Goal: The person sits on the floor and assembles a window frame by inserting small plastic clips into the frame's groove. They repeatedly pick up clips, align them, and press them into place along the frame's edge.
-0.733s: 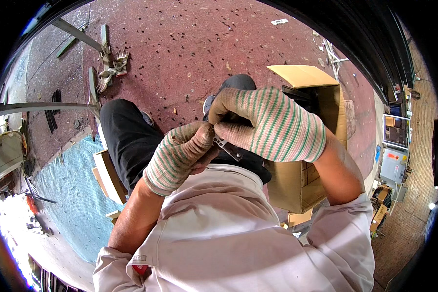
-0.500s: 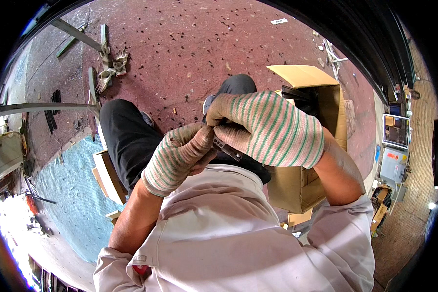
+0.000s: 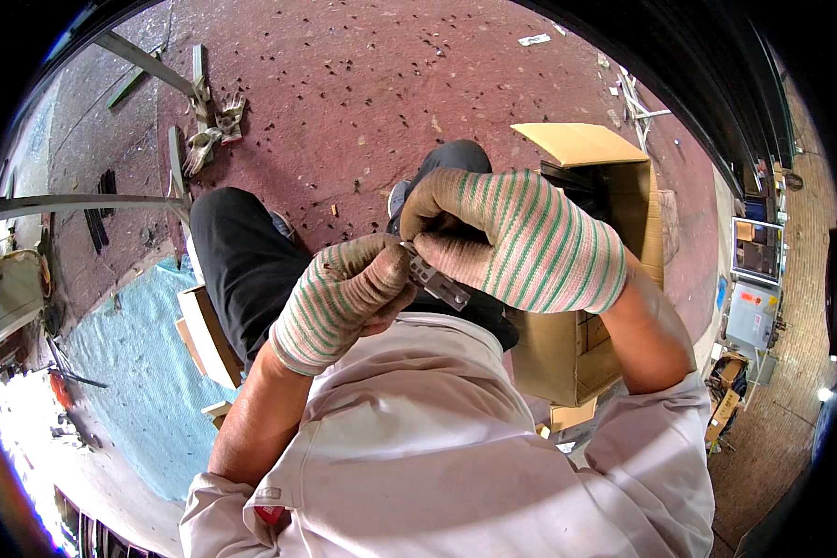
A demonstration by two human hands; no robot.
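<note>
Both my hands wear striped knit gloves, soiled at the fingers, and meet in front of my lap. A small dark-grey piece with holes (image 3: 440, 285), metal-looking, lies between them and slants down to the right. My left hand (image 3: 349, 298) is closed on its upper end, thumb on top. My right hand (image 3: 502, 237) is curled, with thumb and forefinger pinched at that same upper end. Whatever the right fingertips hold there is too small to make out. The underside of the piece is hidden by the gloves.
An open cardboard box (image 3: 577, 358) with dark strips inside stands at my right. Left are metal frame legs (image 3: 93, 206), a pair of work gloves (image 3: 216, 133) and a blue sheet (image 3: 135, 363). Small dark bits litter the reddish floor (image 3: 344, 84).
My right hand has shifted slightly right, and its fingers have opened a wider gap above the thumb. More of the grey piece's holed face shows.
</note>
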